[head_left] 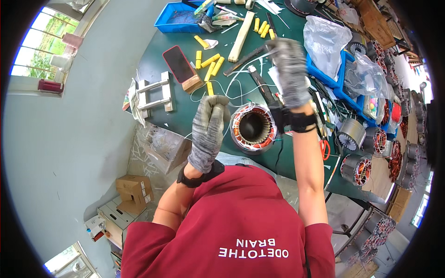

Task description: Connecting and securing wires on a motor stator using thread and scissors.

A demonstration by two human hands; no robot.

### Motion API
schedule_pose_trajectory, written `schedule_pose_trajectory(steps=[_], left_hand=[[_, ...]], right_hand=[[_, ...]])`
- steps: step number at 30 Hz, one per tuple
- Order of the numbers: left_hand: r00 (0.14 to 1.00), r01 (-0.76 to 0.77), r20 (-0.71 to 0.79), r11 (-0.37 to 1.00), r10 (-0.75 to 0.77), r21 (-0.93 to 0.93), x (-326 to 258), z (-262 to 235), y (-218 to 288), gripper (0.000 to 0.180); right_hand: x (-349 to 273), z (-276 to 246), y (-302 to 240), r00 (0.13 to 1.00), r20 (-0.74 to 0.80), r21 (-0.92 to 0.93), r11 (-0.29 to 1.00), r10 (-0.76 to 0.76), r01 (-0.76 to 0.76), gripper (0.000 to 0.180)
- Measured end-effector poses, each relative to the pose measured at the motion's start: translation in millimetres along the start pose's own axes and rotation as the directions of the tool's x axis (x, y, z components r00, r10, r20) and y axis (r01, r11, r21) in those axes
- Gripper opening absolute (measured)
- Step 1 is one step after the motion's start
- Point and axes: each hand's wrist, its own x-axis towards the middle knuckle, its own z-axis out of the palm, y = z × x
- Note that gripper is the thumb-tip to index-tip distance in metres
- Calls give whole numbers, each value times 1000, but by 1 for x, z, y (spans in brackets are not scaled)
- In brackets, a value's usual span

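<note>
A motor stator (pixel 238 135) stands on the green workbench before me, its bore facing up and its copper-orange windings laced with white cord. Just left of it is my left hand (pixel 208 132), in a grey knit glove, with its fingers drawn together; what they hold, if anything, is hidden. A yellow roll (pixel 210 88) lies right beyond those fingertips. Thin white cord (pixel 240 88) loops over the bench between my hands. My right hand (pixel 288 69), gloved too, is raised past the stator beside a dark long tool (pixel 245 60); motion smears its fingers.
A phone (pixel 179 64) leans on a wooden block (pixel 193 84) near a metal frame (pixel 154 96). Several yellow rolls and a wooden bar (pixel 241 37) lie farther back. Blue bins (pixel 345 92), red-handled scissors (pixel 325 149) and more stators (pixel 356 169) crowd the right side.
</note>
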Motion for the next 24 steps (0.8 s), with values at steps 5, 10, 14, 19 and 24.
schedule_pose_trajectory(steps=[5, 10, 14, 19, 24], left_hand=[[995, -56, 88, 986, 43, 155, -12, -5, 2, 16], [973, 106, 217, 987, -78, -121, -24, 14, 3, 15], [958, 105, 284, 974, -44, -201, -22, 21, 2, 14], [950, 56, 311, 993, -19, -108, -22, 21, -6, 15], [934, -28, 356, 999, 38, -32, -25, 19, -13, 17]], right_hand=[[-55, -17, -43, 771, 134, 239, 735, 622, -635, 10], [-109, 5, -54, 818, 209, 137, 812, 537, -568, 9], [-108, 1, -54, 850, 93, 150, 837, 518, -526, 11], [-110, -4, -54, 902, -12, 108, 897, 431, -428, 12], [-113, -2, -53, 909, 20, 144, 899, 415, -414, 15]])
